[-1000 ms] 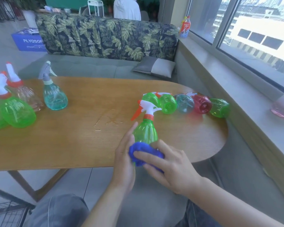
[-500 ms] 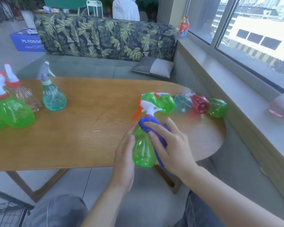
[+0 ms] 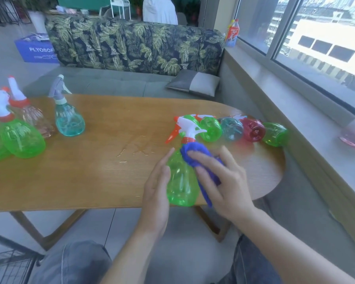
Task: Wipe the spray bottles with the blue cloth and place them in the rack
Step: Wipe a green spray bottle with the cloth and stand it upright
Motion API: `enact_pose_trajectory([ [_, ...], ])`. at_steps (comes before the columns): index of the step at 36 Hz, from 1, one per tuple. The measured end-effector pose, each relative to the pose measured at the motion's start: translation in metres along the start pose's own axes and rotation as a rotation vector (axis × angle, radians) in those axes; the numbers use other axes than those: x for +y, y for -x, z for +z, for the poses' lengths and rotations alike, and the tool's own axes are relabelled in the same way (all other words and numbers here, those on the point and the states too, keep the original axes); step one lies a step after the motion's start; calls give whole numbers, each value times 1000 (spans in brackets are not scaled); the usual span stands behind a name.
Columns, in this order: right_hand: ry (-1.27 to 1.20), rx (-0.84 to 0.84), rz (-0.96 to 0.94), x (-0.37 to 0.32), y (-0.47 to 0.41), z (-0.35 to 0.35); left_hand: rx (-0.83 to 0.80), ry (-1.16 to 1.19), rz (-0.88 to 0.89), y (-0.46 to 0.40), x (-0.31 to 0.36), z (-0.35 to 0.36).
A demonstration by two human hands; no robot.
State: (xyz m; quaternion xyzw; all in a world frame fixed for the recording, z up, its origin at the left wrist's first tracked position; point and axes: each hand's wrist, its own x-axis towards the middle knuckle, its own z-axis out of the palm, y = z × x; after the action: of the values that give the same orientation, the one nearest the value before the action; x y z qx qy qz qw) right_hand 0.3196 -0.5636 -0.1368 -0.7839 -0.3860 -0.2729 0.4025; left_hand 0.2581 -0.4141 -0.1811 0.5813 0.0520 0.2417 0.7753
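Hands flank a clear green plastic spray bottle (image 3: 181, 181) upright at the table's near edge: left hand (image 3: 156, 193) steadies it with straight fingers, right hand (image 3: 221, 181) presses a crumpled blue cloth (image 3: 199, 162) against its right shoulder.

green spray bottle (image 3: 180, 181) upright at table edge; blue cloth (image 3: 195, 154) against its neck
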Motion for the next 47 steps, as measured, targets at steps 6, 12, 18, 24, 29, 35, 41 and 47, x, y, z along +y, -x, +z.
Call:
enact_pose_trajectory([
  [6, 9, -26, 181, 4, -16, 14, -18, 41, -39, 1, -1, 4],
  [12, 46, -108, 21, -2, 12, 18, 38, 67, -105, 1, -5, -3],
  [18, 130, -233, -256, -2, 32, 13, 52, 126, -136, -1, -5, -6],
  [24, 132, -318, -289, 2, 46, 11, 69, 60, -113, 1, -1, -4],
  [29, -185, 0, 192, -18, 44, 8, 78, 40, -87, 1, -2, -3],
  [35, -475, 109, 673, -22, 42, 17, -20, 35, -66, 6, 0, -2],
  [41, -516, 120, 720, -23, 48, 18, -44, 91, -83, 8, -2, 3],
  [47, -529, 127, 708, -26, 44, 16, -51, 42, -41, 6, -3, 2],
])
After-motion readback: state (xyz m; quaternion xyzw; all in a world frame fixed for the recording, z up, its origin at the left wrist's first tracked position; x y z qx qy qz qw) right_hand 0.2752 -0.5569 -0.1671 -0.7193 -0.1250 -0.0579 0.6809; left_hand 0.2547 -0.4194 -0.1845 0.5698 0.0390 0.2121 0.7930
